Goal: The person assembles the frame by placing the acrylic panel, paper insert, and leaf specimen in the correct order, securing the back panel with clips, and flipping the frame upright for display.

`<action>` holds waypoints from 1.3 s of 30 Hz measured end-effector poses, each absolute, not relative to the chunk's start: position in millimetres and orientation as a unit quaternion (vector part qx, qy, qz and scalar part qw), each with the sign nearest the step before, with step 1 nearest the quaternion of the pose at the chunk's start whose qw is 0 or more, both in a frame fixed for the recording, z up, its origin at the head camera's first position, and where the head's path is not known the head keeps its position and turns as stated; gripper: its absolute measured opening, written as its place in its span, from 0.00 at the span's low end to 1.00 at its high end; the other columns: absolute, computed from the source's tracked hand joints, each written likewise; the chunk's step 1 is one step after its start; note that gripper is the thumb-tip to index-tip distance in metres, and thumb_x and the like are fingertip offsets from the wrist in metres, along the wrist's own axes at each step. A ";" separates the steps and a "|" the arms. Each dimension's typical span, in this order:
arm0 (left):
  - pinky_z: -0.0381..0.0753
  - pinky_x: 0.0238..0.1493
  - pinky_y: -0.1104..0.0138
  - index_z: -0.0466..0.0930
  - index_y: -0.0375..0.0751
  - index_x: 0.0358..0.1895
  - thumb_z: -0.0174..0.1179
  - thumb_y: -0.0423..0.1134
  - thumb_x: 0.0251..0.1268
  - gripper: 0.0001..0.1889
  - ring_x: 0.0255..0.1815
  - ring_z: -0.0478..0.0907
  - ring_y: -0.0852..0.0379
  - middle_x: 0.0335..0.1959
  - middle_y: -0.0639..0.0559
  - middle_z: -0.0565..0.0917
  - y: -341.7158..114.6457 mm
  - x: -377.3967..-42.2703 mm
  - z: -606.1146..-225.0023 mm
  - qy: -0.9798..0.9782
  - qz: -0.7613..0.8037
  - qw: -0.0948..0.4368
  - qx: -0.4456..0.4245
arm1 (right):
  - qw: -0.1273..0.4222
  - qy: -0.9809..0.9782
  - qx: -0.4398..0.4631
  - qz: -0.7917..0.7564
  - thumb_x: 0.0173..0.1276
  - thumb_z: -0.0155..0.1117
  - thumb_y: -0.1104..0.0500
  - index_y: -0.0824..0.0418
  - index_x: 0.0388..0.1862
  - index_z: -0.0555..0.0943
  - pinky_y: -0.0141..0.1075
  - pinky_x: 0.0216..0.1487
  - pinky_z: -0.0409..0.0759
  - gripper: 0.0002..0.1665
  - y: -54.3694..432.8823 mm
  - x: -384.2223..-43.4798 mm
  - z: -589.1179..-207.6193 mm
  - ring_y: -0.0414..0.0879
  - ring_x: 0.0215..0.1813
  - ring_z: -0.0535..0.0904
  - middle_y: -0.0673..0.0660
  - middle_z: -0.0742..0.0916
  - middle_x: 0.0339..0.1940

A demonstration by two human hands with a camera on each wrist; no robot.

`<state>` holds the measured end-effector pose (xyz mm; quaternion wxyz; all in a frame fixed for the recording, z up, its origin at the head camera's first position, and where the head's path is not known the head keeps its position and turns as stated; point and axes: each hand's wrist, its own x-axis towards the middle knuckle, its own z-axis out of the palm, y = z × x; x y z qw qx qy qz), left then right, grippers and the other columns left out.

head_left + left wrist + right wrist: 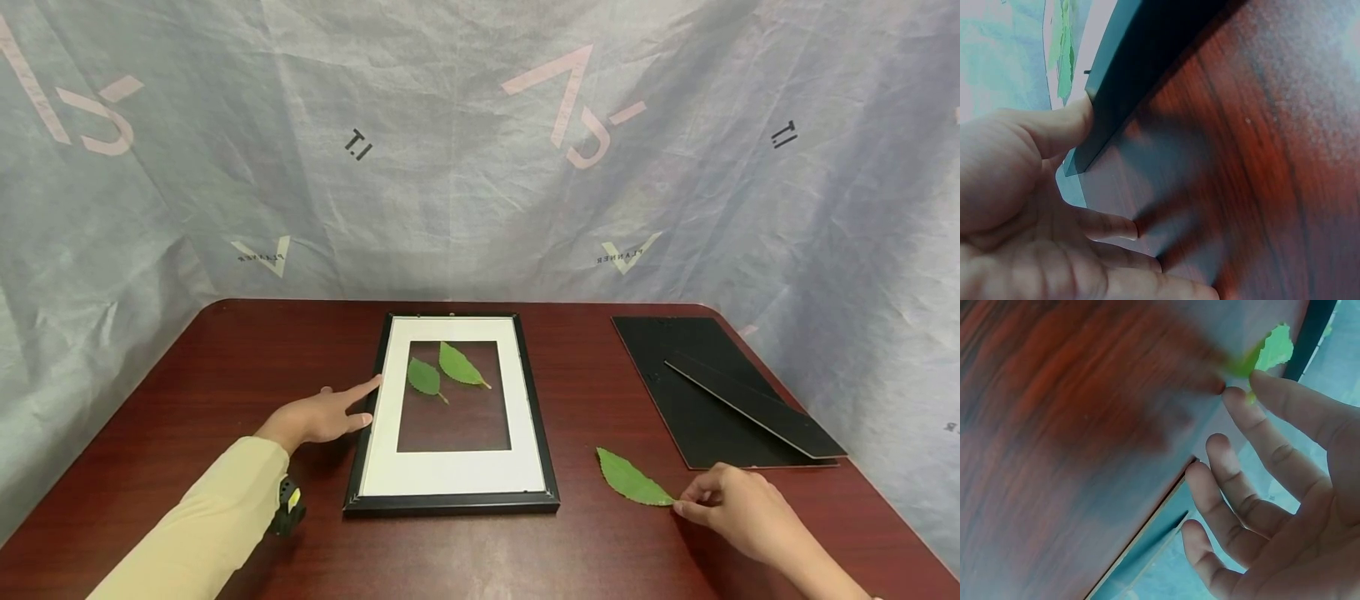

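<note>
A black picture frame with a white mat lies flat on the table, the table's wood showing through its window. Two green leaves lie in the upper part of that window, stems pointing down to the right. My left hand is at the frame's left side, its fingers spread; in the left wrist view the thumb touches the frame's edge. To the right of the frame, my right hand pinches a third green leaf by its stem between thumb and index finger. That leaf's tip points toward the frame.
A black backing board lies at the right of the dark red wooden table, with a narrow black stand flap angled up across it. A grey printed cloth hangs behind and around the table.
</note>
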<state>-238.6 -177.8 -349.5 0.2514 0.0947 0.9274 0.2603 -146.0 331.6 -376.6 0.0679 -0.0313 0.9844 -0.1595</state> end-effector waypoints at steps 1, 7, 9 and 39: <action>0.48 0.69 0.27 0.43 0.42 0.83 0.52 0.41 0.81 0.37 0.77 0.35 0.18 0.78 0.22 0.49 -178.0 -238.9 -349.6 0.928 0.259 0.251 0.095 | 0.068 0.984 -0.032 -0.160 0.63 0.76 0.52 0.44 0.26 0.87 0.40 0.34 0.75 0.07 331.6 -146.2 -376.2 0.41 0.35 0.76 0.45 0.81 0.32; 0.48 0.68 0.27 0.44 0.42 0.83 0.53 0.41 0.81 0.37 0.76 0.36 0.18 0.78 0.22 0.50 -178.5 -239.7 -349.8 0.929 0.256 0.248 0.098 | 0.070 0.984 -0.031 -0.162 0.63 0.76 0.52 0.44 0.27 0.87 0.40 0.32 0.73 0.06 330.0 -146.2 -375.1 0.41 0.33 0.75 0.45 0.80 0.31; 0.48 0.68 0.27 0.44 0.42 0.83 0.53 0.41 0.81 0.37 0.77 0.36 0.18 0.78 0.23 0.50 -178.4 -239.4 -349.4 0.930 0.255 0.247 0.098 | 0.072 0.984 -0.030 -0.162 0.63 0.75 0.52 0.44 0.27 0.87 0.40 0.32 0.72 0.06 329.3 -146.4 -374.9 0.41 0.33 0.74 0.45 0.80 0.30; 0.48 0.69 0.28 0.45 0.45 0.83 0.53 0.42 0.80 0.37 0.77 0.36 0.19 0.78 0.25 0.52 -178.3 -238.8 -352.0 0.929 0.262 0.245 0.094 | -0.054 0.967 -0.084 -0.235 0.62 0.77 0.52 0.49 0.33 0.91 0.38 0.31 0.74 0.04 262.7 -166.8 -348.7 0.40 0.32 0.77 0.44 0.83 0.29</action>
